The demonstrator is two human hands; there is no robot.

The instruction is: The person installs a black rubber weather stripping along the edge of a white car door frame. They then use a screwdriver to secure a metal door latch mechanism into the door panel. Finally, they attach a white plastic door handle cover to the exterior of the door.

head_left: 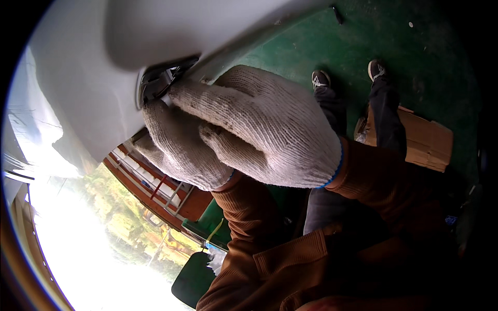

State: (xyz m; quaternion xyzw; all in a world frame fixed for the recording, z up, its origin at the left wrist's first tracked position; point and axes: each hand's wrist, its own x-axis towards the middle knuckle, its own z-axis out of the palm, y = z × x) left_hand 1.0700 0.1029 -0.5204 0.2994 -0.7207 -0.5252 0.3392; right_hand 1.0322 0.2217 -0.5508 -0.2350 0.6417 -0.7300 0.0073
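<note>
White knit gloves cover both of my hands, which are close together at a smooth pale grey body panel [83, 78]. A black plastic fitting [160, 80] sits in an opening near the panel's edge. My right hand [275, 127] reaches its fingertips to the right side of the fitting, other fingers bent. Just below and left, my left hand [181, 145] has one finger at the fitting's lower end. Its other fingers are bent close to the panel's lower edge. The fingertips' contact with the fitting is partly hidden.
A brown cardboard box [428, 137] lies on the green floor [290, 46] behind my legs and shoes [377, 69]. A small dark object [337, 14] lies on the floor at the top. Red-brown shelving with pale rails [155, 181] and a green bin [210, 225] stand lower left, before bright daylight.
</note>
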